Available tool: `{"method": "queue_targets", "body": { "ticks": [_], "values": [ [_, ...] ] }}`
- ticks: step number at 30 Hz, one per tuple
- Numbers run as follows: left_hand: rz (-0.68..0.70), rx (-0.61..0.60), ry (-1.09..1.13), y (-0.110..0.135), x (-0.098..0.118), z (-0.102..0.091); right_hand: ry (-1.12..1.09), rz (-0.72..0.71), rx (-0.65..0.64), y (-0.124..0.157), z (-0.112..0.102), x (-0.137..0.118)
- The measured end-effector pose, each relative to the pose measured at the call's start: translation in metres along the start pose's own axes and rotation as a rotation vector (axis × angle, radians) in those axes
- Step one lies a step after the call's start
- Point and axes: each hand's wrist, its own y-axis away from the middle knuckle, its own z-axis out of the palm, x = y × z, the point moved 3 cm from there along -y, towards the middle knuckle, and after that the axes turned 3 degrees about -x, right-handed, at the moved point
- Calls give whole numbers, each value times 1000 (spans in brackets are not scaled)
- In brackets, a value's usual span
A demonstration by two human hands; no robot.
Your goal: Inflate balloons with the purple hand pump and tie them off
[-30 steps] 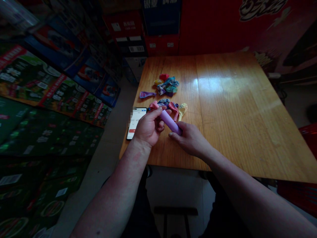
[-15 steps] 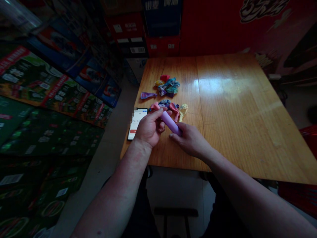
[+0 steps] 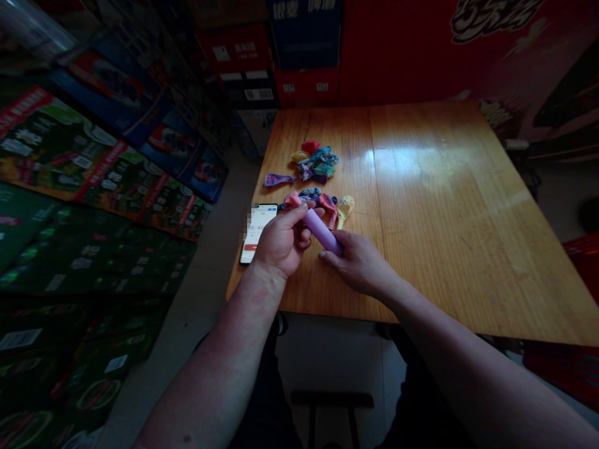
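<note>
A smooth, light purple tube (image 3: 321, 231) slants between my two hands above the near left part of the table. My left hand (image 3: 286, 240) is closed at its upper end, the thumb lying along it and the fingers curled beneath. Around the lower end, my right hand (image 3: 358, 259) is wrapped, hiding that end. Just beyond my fingers lie limp balloons: a pink one (image 3: 292, 199), a dark blue patterned one (image 3: 309, 196), a coral one (image 3: 329, 207) and a pale yellow one (image 3: 345, 210). Whether the pink balloon touches the tube, I cannot tell.
Left of my left hand, a phone (image 3: 255, 234) showing a timer lies near the wooden table's (image 3: 444, 249) edge. Farther back are a purple balloon (image 3: 278, 179) and a heap of coloured balloons (image 3: 318, 161). Stacked green cartons (image 3: 93, 249) stand at the left; a stool (image 3: 332, 400) is below.
Both hands and the purple tube keep nearly the same pose. The whole view has shifted very slightly; nothing has been taken up or let go.
</note>
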Motion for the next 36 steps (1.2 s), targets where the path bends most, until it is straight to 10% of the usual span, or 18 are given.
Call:
{"method": "queue_targets", "body": {
  "ticks": [36],
  "values": [
    [-13,49,-16,6,-4,2,102,4,-30,2,4,-1]
  ]
}}
